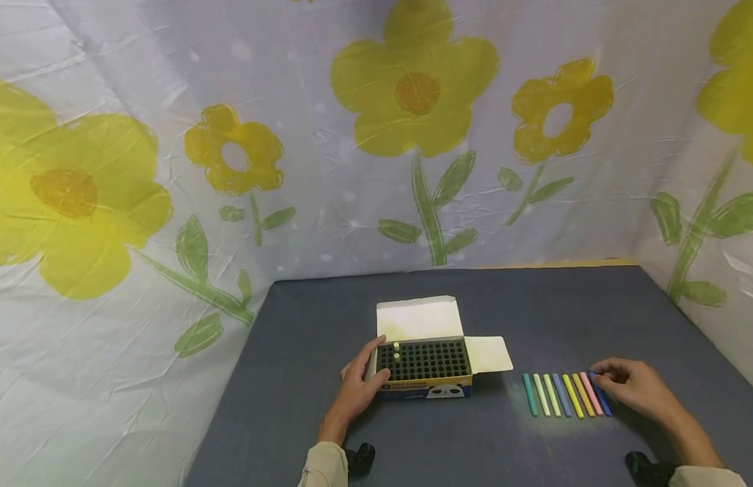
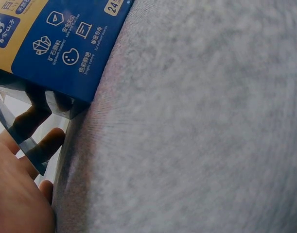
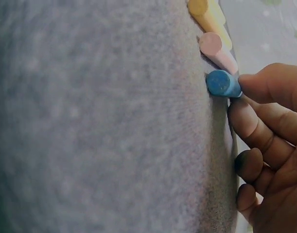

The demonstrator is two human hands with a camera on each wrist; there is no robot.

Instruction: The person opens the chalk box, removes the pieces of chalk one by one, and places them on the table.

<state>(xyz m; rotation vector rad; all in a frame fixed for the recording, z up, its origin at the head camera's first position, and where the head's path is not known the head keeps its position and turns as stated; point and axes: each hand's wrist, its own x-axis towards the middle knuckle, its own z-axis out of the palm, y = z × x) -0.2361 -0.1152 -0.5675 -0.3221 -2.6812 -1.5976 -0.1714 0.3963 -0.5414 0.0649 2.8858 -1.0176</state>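
Note:
An open chalk box point(image 1: 425, 368) with a black grid insert sits mid-table; two pale chalk sticks point(image 1: 396, 350) stand in its far-left holes. My left hand point(image 1: 372, 365) grips the box's left end, thumb at the back and fingers at the front. The left wrist view shows the box's blue printed side point(image 2: 65, 43) and those fingers point(image 2: 39, 145) against its end. To the right lies a row of several coloured chalk sticks point(image 1: 565, 394). My right hand point(image 1: 600, 377) pinches the far end of the rightmost blue chalk point(image 1: 603, 400), which lies on the cloth. The blue chalk point(image 3: 221, 83) shows between fingertips point(image 3: 257, 85), beside a pink stick point(image 3: 218, 51).
The table point(image 1: 328, 325) has a dark grey felt cover. The box's lid point(image 1: 416, 318) stands open at the back and a side flap point(image 1: 489, 354) lies out to the right. A flowered sheet point(image 1: 413, 135) walls in the back and both sides.

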